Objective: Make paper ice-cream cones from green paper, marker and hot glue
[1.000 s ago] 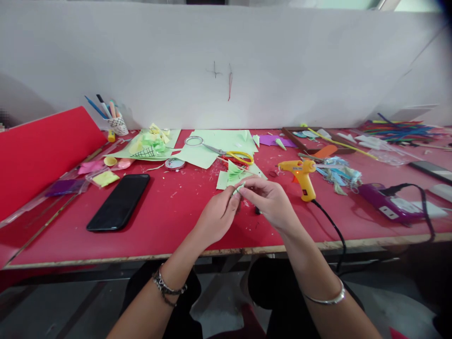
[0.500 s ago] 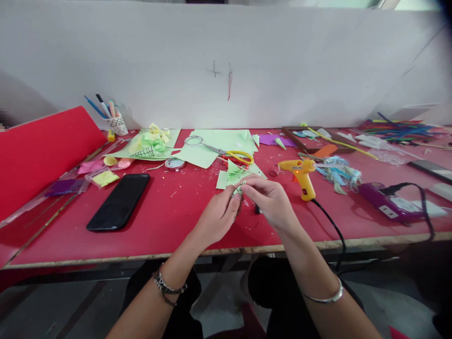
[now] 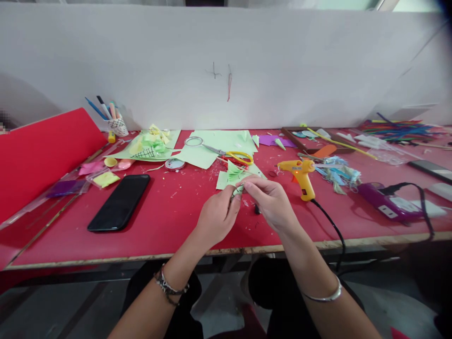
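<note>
Both my hands meet over the red table (image 3: 169,202), pinching a small piece of light green paper with dark lines (image 3: 238,190); it looks curled or rolled. My left hand (image 3: 218,211) closes on its lower left side, and the fingertips of my right hand (image 3: 269,200) hold its upper right end. Just beyond them sits a pleated green paper piece (image 3: 233,172) on flat green scraps. Yellow-handled scissors (image 3: 240,157) lie behind that. A yellow glue gun (image 3: 301,176) with a lit orange light is to the right of my right hand.
A black phone (image 3: 120,202) lies at left, near a roll of tape (image 3: 174,164) and a pen cup (image 3: 117,126). To the right are a purple power box (image 3: 388,201), blue yarn (image 3: 341,174) and pipe cleaners (image 3: 399,129). The glue gun's cord (image 3: 330,220) hangs over the table edge.
My left fingers have shifted slightly on the green paper, and more of its lined surface shows between my hands. Everything on the table stays put.
</note>
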`<state>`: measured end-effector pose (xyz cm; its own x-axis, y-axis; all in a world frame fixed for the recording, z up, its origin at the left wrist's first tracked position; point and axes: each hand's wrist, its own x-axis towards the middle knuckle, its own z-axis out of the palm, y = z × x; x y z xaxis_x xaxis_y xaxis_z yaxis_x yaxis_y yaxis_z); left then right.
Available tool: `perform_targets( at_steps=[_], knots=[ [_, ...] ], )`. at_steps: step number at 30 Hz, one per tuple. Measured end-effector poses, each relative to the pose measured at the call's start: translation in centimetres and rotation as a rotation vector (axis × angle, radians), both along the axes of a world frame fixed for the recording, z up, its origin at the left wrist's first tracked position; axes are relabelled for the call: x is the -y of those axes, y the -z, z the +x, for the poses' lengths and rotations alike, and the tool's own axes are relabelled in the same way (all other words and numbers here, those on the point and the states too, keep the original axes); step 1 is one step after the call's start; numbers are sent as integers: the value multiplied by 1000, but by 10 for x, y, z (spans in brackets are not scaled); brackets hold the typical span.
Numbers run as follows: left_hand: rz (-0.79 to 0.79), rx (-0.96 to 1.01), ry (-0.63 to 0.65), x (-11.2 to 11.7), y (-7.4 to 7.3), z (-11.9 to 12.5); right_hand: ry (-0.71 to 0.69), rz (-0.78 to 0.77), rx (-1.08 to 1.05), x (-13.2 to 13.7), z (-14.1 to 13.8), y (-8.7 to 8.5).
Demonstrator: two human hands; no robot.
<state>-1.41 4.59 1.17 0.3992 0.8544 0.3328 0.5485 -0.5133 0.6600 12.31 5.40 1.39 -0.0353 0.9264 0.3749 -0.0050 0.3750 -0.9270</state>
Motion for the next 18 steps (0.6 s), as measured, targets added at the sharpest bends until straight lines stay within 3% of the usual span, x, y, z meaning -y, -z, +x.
perform_targets(
  at_steps=[8, 18],
  knots=[
    [298, -264, -175, -1, 6, 1, 23, -4, 19, 0, -2, 1],
    [457, -441, -298, 1, 6, 4, 86, 0, 42, 2, -3, 0]
  ],
)
